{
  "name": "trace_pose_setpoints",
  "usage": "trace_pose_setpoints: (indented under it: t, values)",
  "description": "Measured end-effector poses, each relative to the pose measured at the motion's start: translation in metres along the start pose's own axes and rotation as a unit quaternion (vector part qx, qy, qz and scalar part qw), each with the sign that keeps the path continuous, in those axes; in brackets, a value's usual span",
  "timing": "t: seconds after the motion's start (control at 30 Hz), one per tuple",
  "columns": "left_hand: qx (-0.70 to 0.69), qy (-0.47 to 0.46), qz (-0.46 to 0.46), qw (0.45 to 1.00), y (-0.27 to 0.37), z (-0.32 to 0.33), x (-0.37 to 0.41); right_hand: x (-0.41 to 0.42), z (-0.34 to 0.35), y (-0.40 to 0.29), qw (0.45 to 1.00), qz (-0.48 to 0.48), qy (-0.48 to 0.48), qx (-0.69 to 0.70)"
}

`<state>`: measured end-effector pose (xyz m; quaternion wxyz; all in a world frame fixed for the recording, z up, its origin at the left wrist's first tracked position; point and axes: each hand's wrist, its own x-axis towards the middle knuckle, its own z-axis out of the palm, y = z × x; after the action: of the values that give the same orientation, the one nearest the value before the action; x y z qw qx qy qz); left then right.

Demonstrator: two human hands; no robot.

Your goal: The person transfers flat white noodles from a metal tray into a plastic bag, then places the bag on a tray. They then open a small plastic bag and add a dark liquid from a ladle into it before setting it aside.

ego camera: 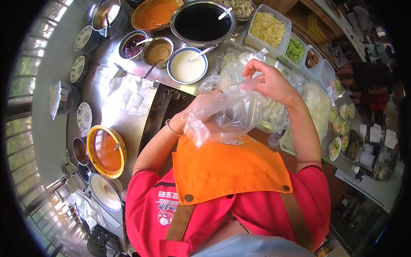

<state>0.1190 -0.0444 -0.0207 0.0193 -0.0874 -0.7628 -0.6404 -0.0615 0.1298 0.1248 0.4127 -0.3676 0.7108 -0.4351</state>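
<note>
A clear plastic bag (pixel 224 112) hangs before my chest, over the orange apron (pixel 231 170). My right hand (pixel 269 80) pinches the bag's upper edge between thumb and fingers. My left hand (pixel 205 101) is at the bag's other side, partly covered by the film; whether it is inside or behind cannot be told, and its fingers are hidden. Just beyond my hands lie more clear bags (pixel 231 66) on the counter. Pale noodle-like strands (pixel 273 110) show in plastic beneath my right forearm.
A bowl of white sauce (pixel 188 66), a basin of dark liquid (pixel 202 22) and tubs of bean sprouts (pixel 268 29) and green shreds (pixel 293 51) line the counter. Leftward are paper slips (pixel 131 99), a yellow basin (pixel 107 152) and stacked plates (pixel 86 40). Filled plates (pixel 335 149) stand right.
</note>
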Motion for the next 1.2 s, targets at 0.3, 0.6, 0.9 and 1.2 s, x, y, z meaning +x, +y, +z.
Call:
trace_pose_setpoints:
  t: [0.3, 0.6, 0.9, 1.2]
  values:
    - [0.102, 0.081, 0.094, 0.987, 0.068, 0.031, 0.012, 0.06, 0.059, 0.135, 0.962, 0.112, -0.244, 0.054]
    - [0.403, -0.049, 0.027, 0.913, 0.055, 0.023, -0.001, 0.048, 0.01, 0.013, 0.965, -0.145, -0.156, 0.152]
    - [0.073, 0.413, -0.058, 0.906, -0.066, 0.041, 0.038, 0.004, 0.12, 0.025, 0.799, -0.426, 0.147, -0.399]
    - [-0.227, 0.383, -0.058, 0.894, 0.048, 0.014, 0.0, -0.02, 0.128, -0.007, 0.795, -0.524, 0.115, -0.284]
